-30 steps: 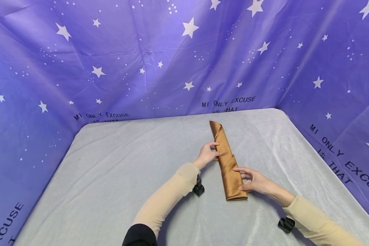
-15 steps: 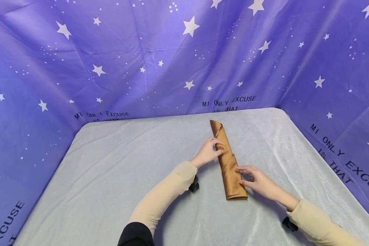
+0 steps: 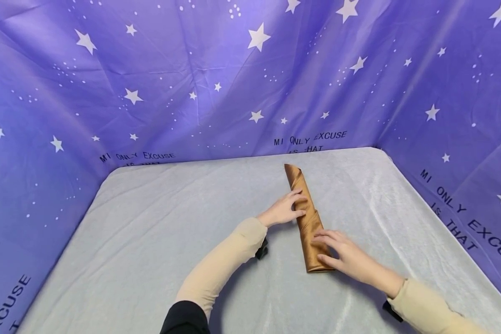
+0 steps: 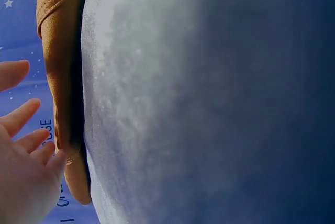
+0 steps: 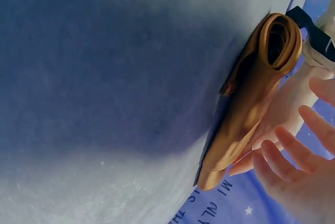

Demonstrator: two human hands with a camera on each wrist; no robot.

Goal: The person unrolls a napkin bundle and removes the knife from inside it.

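In the head view, a long rolled brown satin cloth point(image 3: 310, 225), slanting from upper centre toward lower right, is being carried by the grey velvety surface point(image 3: 171, 232). Its middle is being overlapped by the left hand point(image 3: 283, 209), its lower end by the right hand point(image 3: 346, 255), neither being plainly nearer. In the left wrist view, that hand is being held loosely spread; in the right wrist view, the other likewise, contact being unclear.
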